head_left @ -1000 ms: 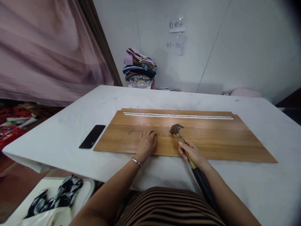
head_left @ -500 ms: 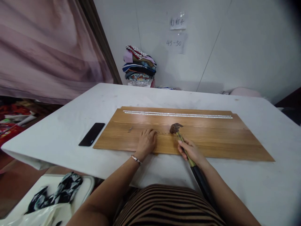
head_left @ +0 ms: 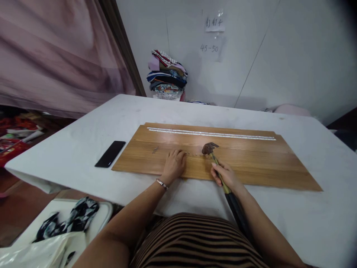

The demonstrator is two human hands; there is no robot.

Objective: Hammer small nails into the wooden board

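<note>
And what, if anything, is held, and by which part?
The right hand grips the hammer by its yellow upper handle; whether the left hand holds anything cannot be told.

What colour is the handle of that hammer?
The handle is yellowish near the metal head and black lower down, seen best in the head view.

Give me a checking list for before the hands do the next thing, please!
1. Hammer gripped by the right hand: ok.
2. Left hand apart from the hammer head: ok, there's a gap.
3. Board lying on the table: ok.
4. Phone off the board: ok, it's beside it on the table.
5. Left hand pinching something small: cannot tell, the fingers hide it.
</note>
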